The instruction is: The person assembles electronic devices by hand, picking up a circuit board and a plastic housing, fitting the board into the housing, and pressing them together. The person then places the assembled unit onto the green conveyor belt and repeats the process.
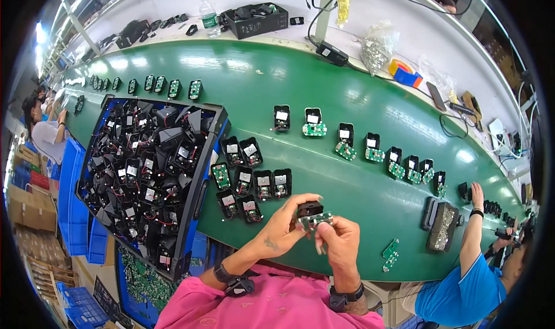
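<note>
Close in front of my pink shirt, my left hand grips a black plastic housing. A small green circuit board is pinched in my right hand, right against the housing's near side; whether the two are joined I cannot tell. Left of my hands stands a cluster of open black housings with pale blocks and red wires inside. One housing there carries a green board. Two loose boards lie on the green table to the right of my right hand.
A large tray heaped with black housings stands at left, above a bin of green boards. Housings with boards form a row across the table. A box of small metallic parts sits at right, near a co-worker's outstretched hand.
</note>
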`<state>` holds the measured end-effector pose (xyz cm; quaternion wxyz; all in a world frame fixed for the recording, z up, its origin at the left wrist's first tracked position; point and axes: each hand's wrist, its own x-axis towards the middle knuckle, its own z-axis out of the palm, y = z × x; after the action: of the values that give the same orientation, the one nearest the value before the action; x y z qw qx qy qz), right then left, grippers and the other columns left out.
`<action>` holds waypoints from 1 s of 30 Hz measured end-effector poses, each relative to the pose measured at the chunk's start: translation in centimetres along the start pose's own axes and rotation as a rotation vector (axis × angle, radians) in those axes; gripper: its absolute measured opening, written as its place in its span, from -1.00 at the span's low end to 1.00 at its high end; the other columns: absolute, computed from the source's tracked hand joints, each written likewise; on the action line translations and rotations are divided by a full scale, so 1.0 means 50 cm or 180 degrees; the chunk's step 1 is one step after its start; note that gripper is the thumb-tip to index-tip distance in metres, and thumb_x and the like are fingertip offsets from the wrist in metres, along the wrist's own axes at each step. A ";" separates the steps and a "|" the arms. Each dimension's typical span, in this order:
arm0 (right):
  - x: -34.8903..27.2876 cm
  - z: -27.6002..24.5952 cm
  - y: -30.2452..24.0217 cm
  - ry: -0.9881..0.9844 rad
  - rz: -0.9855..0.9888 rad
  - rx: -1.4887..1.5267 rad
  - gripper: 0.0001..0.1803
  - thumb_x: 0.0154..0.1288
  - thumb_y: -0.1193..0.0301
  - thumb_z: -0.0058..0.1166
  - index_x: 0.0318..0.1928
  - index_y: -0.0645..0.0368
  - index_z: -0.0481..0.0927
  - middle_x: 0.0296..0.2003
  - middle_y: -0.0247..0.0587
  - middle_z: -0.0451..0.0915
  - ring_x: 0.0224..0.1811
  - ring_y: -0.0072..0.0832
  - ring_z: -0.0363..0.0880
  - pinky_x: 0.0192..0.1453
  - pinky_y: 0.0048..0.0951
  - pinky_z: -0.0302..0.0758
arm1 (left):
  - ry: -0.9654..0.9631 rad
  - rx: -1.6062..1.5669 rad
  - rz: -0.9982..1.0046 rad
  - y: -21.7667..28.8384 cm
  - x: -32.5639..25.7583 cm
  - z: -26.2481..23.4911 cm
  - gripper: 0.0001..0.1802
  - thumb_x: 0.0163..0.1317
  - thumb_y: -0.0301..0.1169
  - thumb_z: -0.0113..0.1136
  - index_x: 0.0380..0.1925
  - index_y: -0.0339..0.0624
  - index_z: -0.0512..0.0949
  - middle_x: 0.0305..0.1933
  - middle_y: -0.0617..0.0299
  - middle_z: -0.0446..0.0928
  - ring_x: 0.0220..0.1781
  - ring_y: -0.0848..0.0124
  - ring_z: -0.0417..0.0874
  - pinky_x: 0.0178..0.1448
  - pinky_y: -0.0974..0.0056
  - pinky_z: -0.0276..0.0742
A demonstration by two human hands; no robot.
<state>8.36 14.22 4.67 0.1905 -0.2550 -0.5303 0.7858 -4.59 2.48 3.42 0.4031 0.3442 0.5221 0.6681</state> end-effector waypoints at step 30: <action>0.025 0.008 -0.013 0.0314 -0.0583 -0.2087 -0.74 0.19 0.42 0.42 -0.49 0.32 0.63 -0.67 -0.29 0.54 -0.61 -0.71 0.40 -0.56 -0.55 0.25 | 0.0180 0.0448 -0.0727 0.053 -0.032 0.007 -0.43 0.37 -0.61 -0.07 0.40 -0.16 0.24 0.11 0.07 0.46 -0.19 0.39 0.72 -0.32 0.35 0.62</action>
<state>7.17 14.89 5.14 0.1935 -0.2917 -0.7655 0.5399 -4.03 0.85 6.02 0.4365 0.2909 0.6147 0.5890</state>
